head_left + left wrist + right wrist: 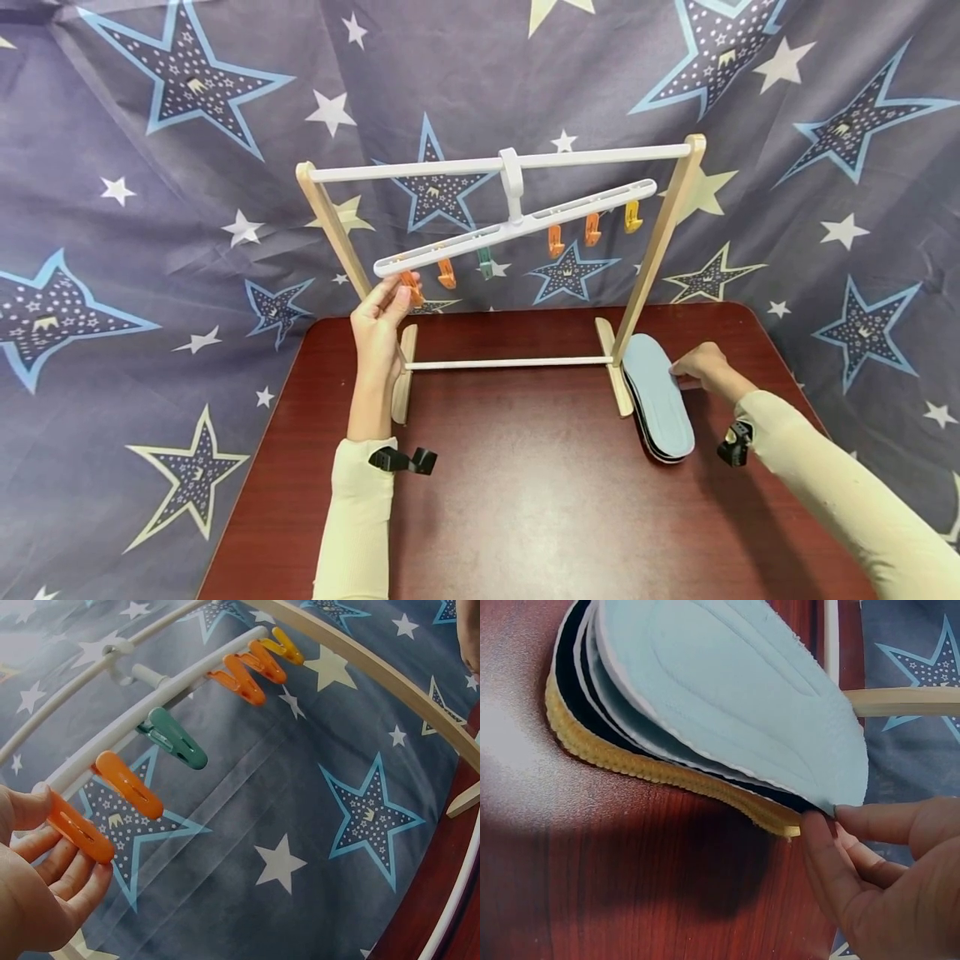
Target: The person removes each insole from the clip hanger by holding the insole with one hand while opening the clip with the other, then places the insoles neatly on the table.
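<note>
A white hanger bar with several clothespins hangs tilted, its left end lower. At that end my left hand holds an orange clothespin between thumb and fingers. Beyond it on the bar are another orange clothespin, a green one, more orange ones and a yellow one. On the right, my right hand pinches the edge of the light blue insole on top of a stack. Dark layers and a yellow fuzzy-edged insole show beneath it.
A wooden rack with a white top rod stands on the dark red table. The hanger's hook loops over that rod. A lower rod joins the rack's feet, and the insole stack lies beside the right foot. Star-patterned cloth hangs behind.
</note>
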The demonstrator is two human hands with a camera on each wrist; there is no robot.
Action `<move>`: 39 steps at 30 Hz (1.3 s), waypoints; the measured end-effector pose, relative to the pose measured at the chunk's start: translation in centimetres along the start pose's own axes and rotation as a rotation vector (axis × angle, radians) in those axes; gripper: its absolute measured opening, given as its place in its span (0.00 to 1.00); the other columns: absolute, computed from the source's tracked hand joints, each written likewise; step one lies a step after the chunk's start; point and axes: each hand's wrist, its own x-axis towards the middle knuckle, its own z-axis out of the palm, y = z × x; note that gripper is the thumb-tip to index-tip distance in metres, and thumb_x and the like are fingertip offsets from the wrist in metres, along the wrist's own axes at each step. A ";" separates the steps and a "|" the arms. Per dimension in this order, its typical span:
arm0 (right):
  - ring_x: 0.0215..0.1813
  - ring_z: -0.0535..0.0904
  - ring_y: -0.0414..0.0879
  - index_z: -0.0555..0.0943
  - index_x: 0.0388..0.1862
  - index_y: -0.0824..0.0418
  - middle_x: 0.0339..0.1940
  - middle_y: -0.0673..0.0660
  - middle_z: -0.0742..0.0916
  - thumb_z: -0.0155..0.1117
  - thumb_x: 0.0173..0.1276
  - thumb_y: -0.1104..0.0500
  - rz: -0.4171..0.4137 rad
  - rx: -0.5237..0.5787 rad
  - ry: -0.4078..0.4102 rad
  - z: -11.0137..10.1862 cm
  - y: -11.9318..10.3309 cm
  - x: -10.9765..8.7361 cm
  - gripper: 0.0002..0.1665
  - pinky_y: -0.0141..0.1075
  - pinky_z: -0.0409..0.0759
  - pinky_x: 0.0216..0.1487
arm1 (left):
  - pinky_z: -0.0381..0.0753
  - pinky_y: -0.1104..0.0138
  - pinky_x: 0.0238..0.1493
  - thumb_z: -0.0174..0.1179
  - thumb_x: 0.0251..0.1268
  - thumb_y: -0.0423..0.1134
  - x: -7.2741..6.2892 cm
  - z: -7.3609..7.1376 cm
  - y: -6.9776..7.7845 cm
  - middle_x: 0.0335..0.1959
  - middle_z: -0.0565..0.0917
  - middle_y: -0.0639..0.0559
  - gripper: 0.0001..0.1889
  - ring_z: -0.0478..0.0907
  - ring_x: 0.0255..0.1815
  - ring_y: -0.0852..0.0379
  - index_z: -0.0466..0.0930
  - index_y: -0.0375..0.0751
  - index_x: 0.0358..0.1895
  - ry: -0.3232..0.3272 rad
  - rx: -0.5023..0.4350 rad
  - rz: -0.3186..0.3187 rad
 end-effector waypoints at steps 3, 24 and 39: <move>0.28 0.86 0.46 0.82 0.47 0.81 0.24 0.55 0.84 0.67 0.63 0.73 0.004 0.004 0.002 -0.1 0.0 0.0 0.14 0.50 0.88 0.53 | 0.87 0.70 0.48 0.56 0.72 0.24 0.0 0.2 0.0 0.40 0.91 0.51 0.17 0.89 0.44 0.57 0.76 0.18 0.60 -0.003 -0.018 0.004; 0.30 0.85 0.45 0.81 0.51 0.80 0.29 0.55 0.84 0.66 0.64 0.74 0.045 0.029 -0.037 0.5 0.6 0.2 0.17 0.49 0.89 0.52 | 0.86 0.72 0.49 0.57 0.74 0.29 0.0 0.2 -0.4 0.45 0.88 0.45 0.20 0.87 0.48 0.54 0.74 0.22 0.64 0.049 -0.042 0.052; 0.27 0.85 0.45 0.85 0.43 0.78 0.21 0.52 0.86 0.67 0.63 0.74 0.033 0.050 -0.023 -0.6 0.2 0.6 0.10 0.47 0.90 0.48 | 0.82 0.73 0.53 0.55 0.75 0.28 1.0 1.1 0.0 0.44 0.88 0.52 0.20 0.83 0.47 0.60 0.72 0.22 0.65 0.118 -0.033 0.070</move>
